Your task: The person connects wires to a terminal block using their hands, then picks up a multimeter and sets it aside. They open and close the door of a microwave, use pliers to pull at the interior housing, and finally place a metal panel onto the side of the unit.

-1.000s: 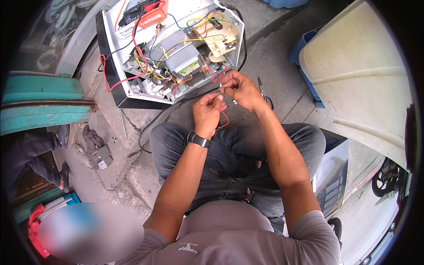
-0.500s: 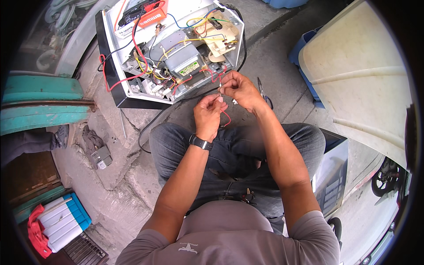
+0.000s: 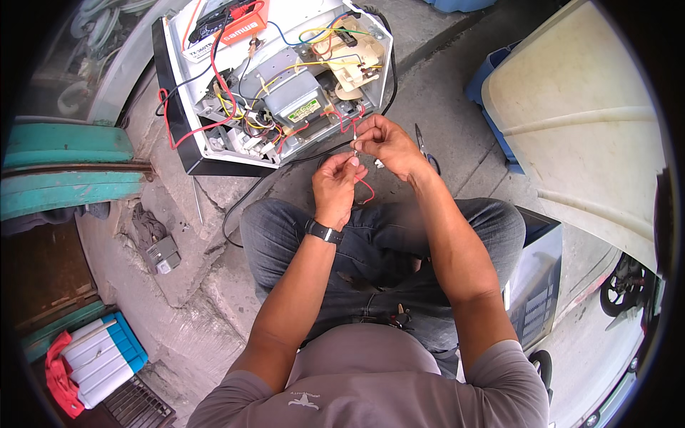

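Note:
An opened microwave oven [image 3: 165, 82] lies in front of me, its wiring and a boxy metal transformer [image 3: 294, 96] exposed. Just off its near edge, my left hand [image 3: 334, 191] is closed in a pinch on a thin red wire [image 3: 369, 191], whose loose length curls below the fingers. My right hand [image 3: 392, 148] pinches a wire end right above, with the two sets of fingertips almost meeting. A small pale piece shows between them; the exact joint is too small to make out. Beside my right wrist, a pair of scissors or pliers [image 3: 421, 137] lies on the concrete, partly hidden.
A multimeter [image 3: 208, 27] rests on an orange-and-white box atop the oven, its leads trailing over the left side. A black cord [image 3: 242, 202] runs across the ground. Another dark vented casing [image 3: 540, 292] stands by my right knee. A large cream panel [image 3: 571, 121] rises at right.
My hands stay almost in place, still pinching the wire. At the far left, another person's leg and shoe have moved mostly out of view behind the teal ledge.

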The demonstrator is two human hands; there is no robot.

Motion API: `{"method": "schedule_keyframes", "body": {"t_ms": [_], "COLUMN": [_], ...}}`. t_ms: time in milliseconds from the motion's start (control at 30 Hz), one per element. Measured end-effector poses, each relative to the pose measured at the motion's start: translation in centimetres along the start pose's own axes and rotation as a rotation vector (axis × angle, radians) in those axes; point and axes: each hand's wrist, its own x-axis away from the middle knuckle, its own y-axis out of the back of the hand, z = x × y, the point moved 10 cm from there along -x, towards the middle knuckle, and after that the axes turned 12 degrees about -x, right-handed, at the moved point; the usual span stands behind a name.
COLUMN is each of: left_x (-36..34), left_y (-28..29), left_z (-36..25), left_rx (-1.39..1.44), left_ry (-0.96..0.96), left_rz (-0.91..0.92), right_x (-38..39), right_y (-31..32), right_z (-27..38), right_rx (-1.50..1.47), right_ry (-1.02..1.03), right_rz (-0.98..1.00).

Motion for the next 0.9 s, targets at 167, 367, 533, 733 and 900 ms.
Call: {"method": "schedule_keyframes", "body": {"t_ms": [167,367,533,733,900], "left_x": [0.5,1.3,1.7,1.4,0.9], "left_y": [0.1,0.3,0.5,1.4,1.4], "left_z": [0.9,2.0,2.0,1.7,1.4], "left_rx": [0.01,0.008,-0.065,-0.03,-0.003], "left_ry": [0.059,0.108,0.105,0.105,0.103], "left_rz": [-0.001,0.01,0.019,0.032,0.035], "right_x": [-0.1,0.0,0.1,0.2,-1.7], "right_y": [0.2,0.1,0.1,1.2,12.7], "right_z": [-0.2,-0.5,-0.5,-0.5,-6.2], "right_rx": [0.006,-0.017,-0.037,-0.005,0.36], "right_ry": [-0.005,-0.02,-0.025,-0.103,-0.067], "right_rz": [-0.003,-0.004,0.024,-0.001,-0.453]}}
